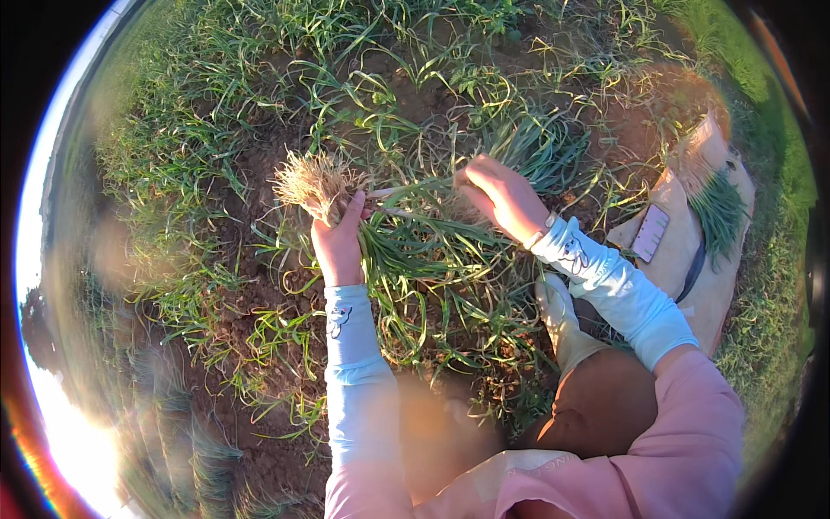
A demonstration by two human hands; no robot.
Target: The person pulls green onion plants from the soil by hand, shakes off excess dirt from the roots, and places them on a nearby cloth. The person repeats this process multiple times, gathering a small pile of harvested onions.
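My left hand [340, 240] is closed round a bunch of uprooted green plants [402, 250] with long narrow leaves. Their pale, dry-looking roots [318, 185] stick out above the fist, and the leaves trail to the right below it. To the right, my right hand [499, 198] is bent with its fingers curled over straw-coloured strands; whether it grips any of them cannot be made out. Just beyond it, another heap of green leafy plants [548, 152] lies on the ground. Both forearms wear light blue sleeve covers.
At the right a beige sack [713, 285] is spread on the ground, bearing a bundle of rooted green plants [716, 207] and a phone-like flat object [650, 233]. Leafy plants grow in brown soil all round. My boot [557, 311] and bent knee are below my right forearm.
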